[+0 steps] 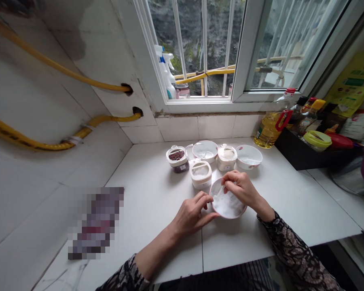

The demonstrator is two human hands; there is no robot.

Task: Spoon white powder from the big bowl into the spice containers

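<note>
White stuff (pixel 230 202) already lies in the bowl (pixel 229 217), spread over its bottom in an uneven layer, and my spoon (pixel 219 192) dips into it near the left rim. I take this to be stirring or scooping partway through; how much is left, I can't tell. My right grip (pixel 239 186) pinches the spoon above the bowl, and my left grip (pixel 194 212) steadies the bowl by its left rim, thumb along the near side.

Just behind the bowl, to its left, stands the sugar-white jar (pixel 202 184). Beyond that, further left of the bowl, is the red jar (pixel 178 166); straight behind the bowl is the cream jar (pixel 227 165). Two more bowls stand beyond the bowl, the pale bowl (pixel 205 161) to its left and the flowered bowl (pixel 249 166) to its right; neither is in my grip.

The table (pixel 145 194) under the bowl is white and tiled. Well left of the bowl a pixelated patch (pixel 98 222) hides something. Far behind the bowl is a barred window (pixel 197 48); to its right stand oil (pixel 267 129) and a black box (pixel 300 155) of condiments. Yellow pipes (pixel 60 72) cross the wall at far left of the bowl.
</note>
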